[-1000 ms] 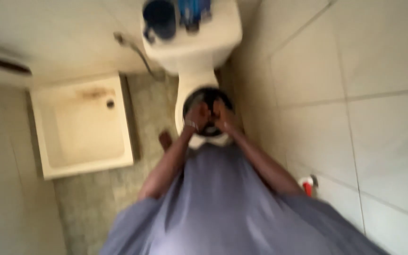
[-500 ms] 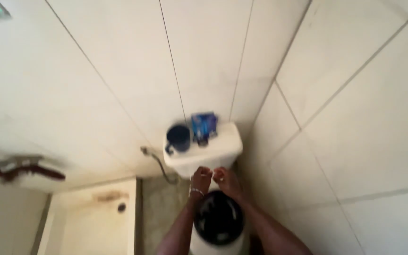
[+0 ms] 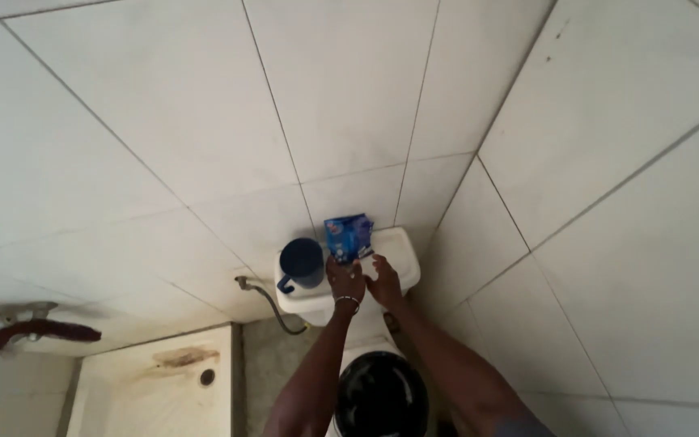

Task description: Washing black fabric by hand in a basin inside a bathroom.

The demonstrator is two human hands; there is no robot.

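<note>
1. Far left, low on the tiled wall, you see one dark red tap fitting (image 3: 30,330), and under it one white shower tray (image 3: 163,388) with a stained patch near its drain.
2. One flexible hose (image 3: 269,303) runs from the wall to the left side of the white toilet cistern (image 3: 402,259).
3. One dark blue mug (image 3: 301,263) stands at the left end of the cistern lid, handle turned left.
4. Your left hand (image 3: 346,279) reaches the one blue packet (image 3: 348,235) standing at the lid's back edge, about the middle, leaning on the wall. Its fingers touch the packet's lower edge; whether they have closed on it, you cannot tell.
5. The packet looks light and thin-walled, probably crushable and a little slick; pinch it low across both faces rather than at the top.
6. Your right hand (image 3: 384,279) rests just right of it on the lid, fingers loosely spread, holding nothing.
7. Below, one black toilet seat (image 3: 380,396) shows.
</note>
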